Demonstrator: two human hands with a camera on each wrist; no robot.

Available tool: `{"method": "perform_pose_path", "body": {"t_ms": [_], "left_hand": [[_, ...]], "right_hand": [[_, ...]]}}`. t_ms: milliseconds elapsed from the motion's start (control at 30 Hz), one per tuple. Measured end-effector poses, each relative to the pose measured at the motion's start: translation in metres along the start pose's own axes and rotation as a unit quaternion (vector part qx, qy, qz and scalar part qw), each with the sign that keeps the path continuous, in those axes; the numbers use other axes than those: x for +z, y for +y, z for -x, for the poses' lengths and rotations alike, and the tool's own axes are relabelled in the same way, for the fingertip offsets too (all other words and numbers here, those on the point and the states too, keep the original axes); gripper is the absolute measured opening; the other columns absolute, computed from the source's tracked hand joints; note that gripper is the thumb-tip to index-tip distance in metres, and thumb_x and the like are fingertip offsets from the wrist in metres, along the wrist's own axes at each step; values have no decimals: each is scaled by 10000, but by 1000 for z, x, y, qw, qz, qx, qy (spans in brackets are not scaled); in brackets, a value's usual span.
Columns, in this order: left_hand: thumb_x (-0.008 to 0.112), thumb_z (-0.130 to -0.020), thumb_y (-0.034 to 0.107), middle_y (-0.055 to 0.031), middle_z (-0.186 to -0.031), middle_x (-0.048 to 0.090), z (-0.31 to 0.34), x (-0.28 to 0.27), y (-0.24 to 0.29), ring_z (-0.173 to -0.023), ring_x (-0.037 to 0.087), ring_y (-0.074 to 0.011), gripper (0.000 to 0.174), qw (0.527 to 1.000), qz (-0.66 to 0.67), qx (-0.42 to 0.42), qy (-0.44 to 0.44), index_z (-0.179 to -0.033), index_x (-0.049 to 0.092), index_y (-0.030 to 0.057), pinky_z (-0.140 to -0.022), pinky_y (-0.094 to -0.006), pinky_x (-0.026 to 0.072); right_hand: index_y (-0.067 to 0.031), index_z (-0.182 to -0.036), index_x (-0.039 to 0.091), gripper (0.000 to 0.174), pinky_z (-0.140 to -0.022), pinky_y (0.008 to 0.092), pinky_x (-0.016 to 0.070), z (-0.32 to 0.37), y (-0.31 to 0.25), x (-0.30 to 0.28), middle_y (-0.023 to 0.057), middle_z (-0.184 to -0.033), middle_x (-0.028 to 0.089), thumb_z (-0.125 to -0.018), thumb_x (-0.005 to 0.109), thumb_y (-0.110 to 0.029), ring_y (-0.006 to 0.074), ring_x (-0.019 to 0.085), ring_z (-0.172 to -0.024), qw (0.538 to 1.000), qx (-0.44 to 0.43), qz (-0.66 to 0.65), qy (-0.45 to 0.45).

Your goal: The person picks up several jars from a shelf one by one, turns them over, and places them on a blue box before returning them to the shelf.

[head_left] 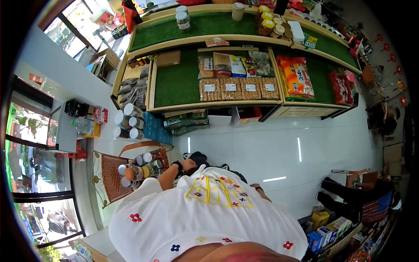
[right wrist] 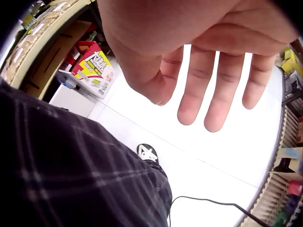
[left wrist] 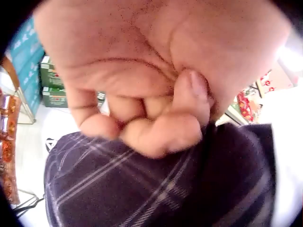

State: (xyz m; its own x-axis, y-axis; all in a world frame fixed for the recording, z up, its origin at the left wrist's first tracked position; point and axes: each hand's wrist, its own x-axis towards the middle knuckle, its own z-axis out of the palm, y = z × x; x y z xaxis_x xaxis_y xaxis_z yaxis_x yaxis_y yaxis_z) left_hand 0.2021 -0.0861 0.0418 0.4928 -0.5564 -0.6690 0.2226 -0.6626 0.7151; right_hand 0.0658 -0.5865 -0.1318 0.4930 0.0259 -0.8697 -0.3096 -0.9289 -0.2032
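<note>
My left hand (left wrist: 142, 80) hangs beside dark plaid trousers (left wrist: 161, 189), fingers loosely curled and thumb tip near the index finger, with nothing in it. In the head view that left hand (head_left: 188, 164) is at the lower edge of the white shirt (head_left: 196, 214), near a wicker chair (head_left: 114, 177) piled with jars. Down at the other side, my right hand (right wrist: 225, 40) has its fingers spread and relaxed over the pale floor, holding nothing. The shirt hides most of it from the head camera.
Ahead is a shelf unit (head_left: 150, 85) lined with green turf, bearing bagged snacks (head_left: 217, 89) and several jars. Lidded jars (head_left: 131, 111) stand by blue boxes (head_left: 152, 127) at left. A red-and-white carton (right wrist: 92, 71) sits under the shelf. A black cable (right wrist: 208, 199) crosses the floor.
</note>
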Motion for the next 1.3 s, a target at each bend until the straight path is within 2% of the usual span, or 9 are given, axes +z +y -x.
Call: {"method": "perform_pose_path", "body": {"t_ms": [67, 133, 200, 333, 400, 667, 733, 933, 1300], "left_hand": [[502, -873, 350, -163, -694, 613, 0, 13, -14, -651, 590, -293, 381, 989, -94, 40, 112, -747, 602, 4, -621, -396, 454], [501, -857, 358, -245, -809, 612, -1, 35, -52, -769, 595, -380, 390, 959, -31, 18, 281, -829, 638, -6, -716, -444, 446], [491, -869, 368, -235, -827, 627, 3, 43, -70, -810, 604, -377, 392, 955, -37, -17, 293, -861, 651, 10, -742, -442, 450], [465, -888, 396, -221, -898, 645, 10, 46, -68, -863, 608, -371, 419, 952, -10, -64, 299, -921, 655, 24, -784, -421, 459], [469, -891, 385, -219, -916, 646, 11, 44, -64, -871, 611, -365, 407, 957, -34, -75, 279, -944, 656, 28, -790, -418, 459], [489, -890, 368, -228, -902, 649, 8, 47, -78, -841, 622, -372, 403, 953, -15, -86, 289, -930, 657, 4, -778, -413, 466], [490, -889, 370, -229, -894, 650, 8, 46, -80, -829, 625, -372, 408, 954, -7, -87, 288, -923, 659, 0, -773, -411, 468], [493, -883, 384, -224, -881, 654, 1, 42, -81, -816, 628, -369, 421, 956, -18, -95, 278, -915, 660, -1, -765, -409, 470], [495, -870, 373, -202, -914, 655, -16, 33, -74, -877, 612, -372, 390, 959, -66, -108, 253, -925, 681, 34, -806, -421, 465]], "right_hand": [[-108, -964, 681, 275, -803, 386, 501, 4, -29, -27, 97, -1030, 664, -804, 554, -293, 272, 621, -978, 984, -78, 154, 41], [-78, -793, 677, 222, -622, 354, 518, 1, -48, -45, 108, -687, 659, -785, 523, -237, 227, 638, -623, 974, -25, -197, 106], [-49, -792, 611, 183, -555, 320, 502, -4, -78, -78, 94, -713, 649, -792, 539, -217, 192, 603, -557, 964, -13, -250, 85], [-114, -785, 645, 134, -618, 321, 518, -34, -99, -105, 61, -707, 666, -745, 593, -231, 178, 633, -617, 954, -58, -222, 192], [-120, -785, 649, 119, -634, 308, 518, -16, -119, -126, 45, -712, 670, -736, 594, -214, 176, 640, -631, 928, -35, -343, 143], [-102, -847, 669, 159, -606, 301, 513, -24, -110, -88, 45, -737, 677, -757, 580, -199, 154, 633, -628, 936, -43, -332, 107], [-89, -862, 673, 177, -595, 301, 512, -36, -91, -71, 45, -741, 678, -766, 578, -202, 150, 627, -613, 887, 5, -452, 88], [-58, -921, 630, 177, -507, 292, 485, 19, -84, -80, 66, -776, 674, -804, 571, -176, 144, 585, -555, 932, 62, -343, 93], [-61, -821, 649, 148, -496, 305, 489, 13, -78, -64, 59, -664, 650, -772, 574, -179, 164, 586, -489, 921, 53, -375, 92]]}}
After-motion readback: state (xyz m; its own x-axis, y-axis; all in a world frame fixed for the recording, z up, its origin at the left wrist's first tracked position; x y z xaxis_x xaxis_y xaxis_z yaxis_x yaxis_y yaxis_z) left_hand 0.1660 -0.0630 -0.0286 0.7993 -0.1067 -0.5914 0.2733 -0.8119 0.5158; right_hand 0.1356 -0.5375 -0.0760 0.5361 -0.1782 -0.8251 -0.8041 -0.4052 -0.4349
